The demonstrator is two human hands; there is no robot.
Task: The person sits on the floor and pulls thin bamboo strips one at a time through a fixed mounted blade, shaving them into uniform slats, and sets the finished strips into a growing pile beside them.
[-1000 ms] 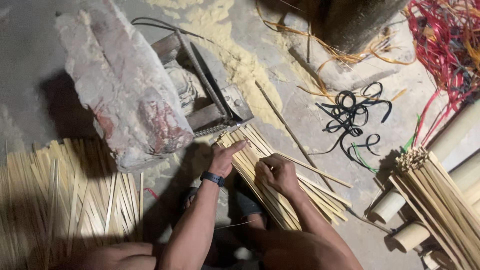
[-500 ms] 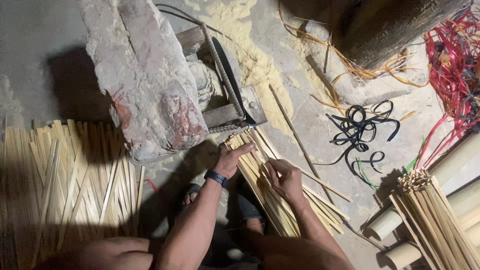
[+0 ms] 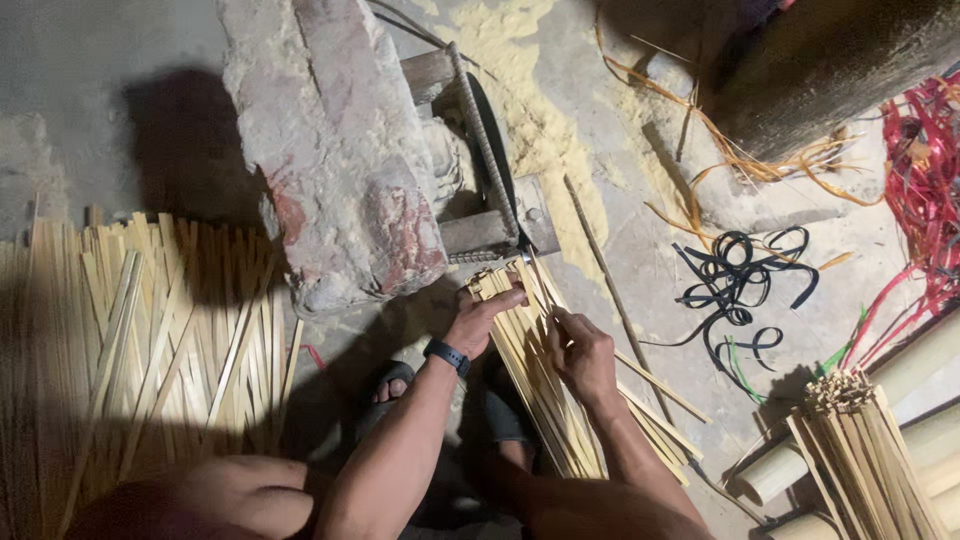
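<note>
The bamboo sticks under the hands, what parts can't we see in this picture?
Head view:
- Bamboo strips: near ends hidden beneath the forearms.
- Left hand and right hand: fingertips buried among strips, grip unclear.
- Blade: its edge is too dark.
- Tied bundle: cut off by the bottom edge.

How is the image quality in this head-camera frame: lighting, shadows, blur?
Head view: light is dim, warm and uneven. A dark shadow lies on the floor left of the stone block, and the bottom centre is nearly black. The left hand and right hand on the bamboo strips are lit and fairly sharp; no glare. The top right corner is murky.
</note>
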